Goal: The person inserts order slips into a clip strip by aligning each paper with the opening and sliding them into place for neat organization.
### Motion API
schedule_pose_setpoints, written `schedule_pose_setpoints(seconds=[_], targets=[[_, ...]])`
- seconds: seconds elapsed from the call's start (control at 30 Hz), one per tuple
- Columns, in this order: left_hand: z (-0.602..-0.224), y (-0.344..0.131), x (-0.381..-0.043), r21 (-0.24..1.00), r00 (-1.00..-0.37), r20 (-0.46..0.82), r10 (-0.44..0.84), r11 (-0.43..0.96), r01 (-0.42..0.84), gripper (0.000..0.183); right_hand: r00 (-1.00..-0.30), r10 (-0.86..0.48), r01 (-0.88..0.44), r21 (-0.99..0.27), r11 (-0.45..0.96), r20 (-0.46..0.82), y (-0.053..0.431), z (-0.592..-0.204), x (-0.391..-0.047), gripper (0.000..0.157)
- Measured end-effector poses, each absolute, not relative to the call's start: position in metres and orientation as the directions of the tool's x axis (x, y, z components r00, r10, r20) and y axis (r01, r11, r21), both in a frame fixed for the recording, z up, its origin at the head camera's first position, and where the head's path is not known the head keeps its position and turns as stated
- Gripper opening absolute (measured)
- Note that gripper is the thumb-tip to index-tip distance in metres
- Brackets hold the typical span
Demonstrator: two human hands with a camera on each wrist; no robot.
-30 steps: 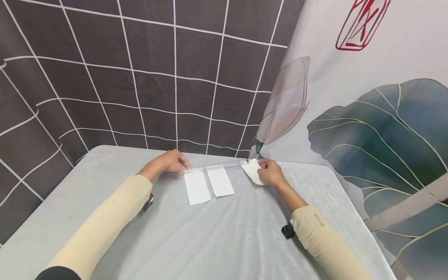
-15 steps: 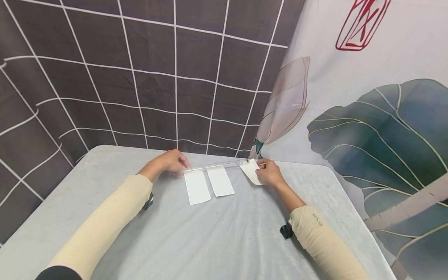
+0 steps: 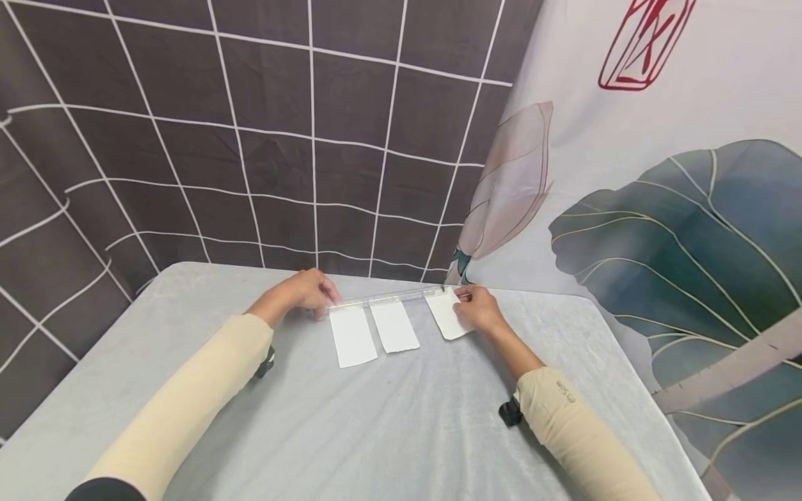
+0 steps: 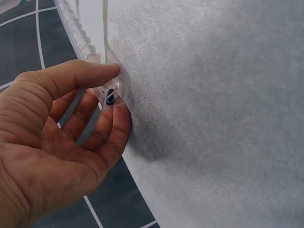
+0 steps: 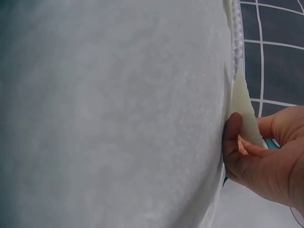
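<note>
A long clear plastic strip (image 3: 410,296) with a bumpy edge lies across the far part of the table. My left hand (image 3: 307,289) pinches its left end between thumb and fingers, where the left wrist view shows a small dark piece (image 4: 110,97) inside the plastic. Two white paper pieces, a left one (image 3: 353,337) and a middle one (image 3: 395,325), lie with their top edges along the strip. At the right end, my right hand (image 3: 481,309) pinches a third, creamier paper piece (image 3: 445,316) by its right side, its top edge at the strip.
A pale grey cloth covers the table (image 3: 376,431). Right behind the far edge hangs a dark curtain (image 3: 269,160) with white grid lines. A white curtain with a printed leaf (image 3: 677,243) hangs along the right side.
The third paper piece has swung straighter and slid a little left along the strip, its lower edge now nearer me. My right hand moved slightly left with it; my left hand stayed put.
</note>
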State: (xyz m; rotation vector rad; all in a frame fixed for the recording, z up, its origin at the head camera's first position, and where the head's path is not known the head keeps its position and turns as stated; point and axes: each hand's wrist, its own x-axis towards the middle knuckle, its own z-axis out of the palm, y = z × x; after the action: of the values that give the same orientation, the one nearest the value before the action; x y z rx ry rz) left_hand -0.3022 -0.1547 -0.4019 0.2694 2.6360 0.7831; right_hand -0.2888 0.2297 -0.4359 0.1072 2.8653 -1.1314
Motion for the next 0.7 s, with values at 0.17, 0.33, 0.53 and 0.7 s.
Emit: schedule_pose_setpoints(seconds=[0.17,0.33,0.53,0.7], targets=[[-0.4002,-0.1551,-0.3012,0.568,-0.911,-0.287,0.297,0.818,0.088,0.052,-0.996,0.041,0.08,-0.675,0.734,-0.073,0.23,-0.4356,-0.2895,0.044],[-0.4014,-0.1562,-0.302,0.572,-0.907,-0.288,0.309,0.814,0.096,0.052,-0.998,0.033,0.066,-0.674,0.736,-0.061,0.2308,-0.4375,-0.2901,0.043],[-0.4033,-0.1554,-0.3038,0.569,-0.908,-0.29,0.302,0.817,0.09,0.052,-0.998,0.025,0.053,-0.684,0.728,-0.051,0.2294,-0.4388,-0.2895,0.041],[-0.4056,-0.1562,-0.306,0.563,-0.908,-0.292,0.299,0.822,0.09,0.053,-0.999,0.012,0.038,-0.688,0.724,-0.044,0.2258,-0.4387,-0.2895,0.041]])
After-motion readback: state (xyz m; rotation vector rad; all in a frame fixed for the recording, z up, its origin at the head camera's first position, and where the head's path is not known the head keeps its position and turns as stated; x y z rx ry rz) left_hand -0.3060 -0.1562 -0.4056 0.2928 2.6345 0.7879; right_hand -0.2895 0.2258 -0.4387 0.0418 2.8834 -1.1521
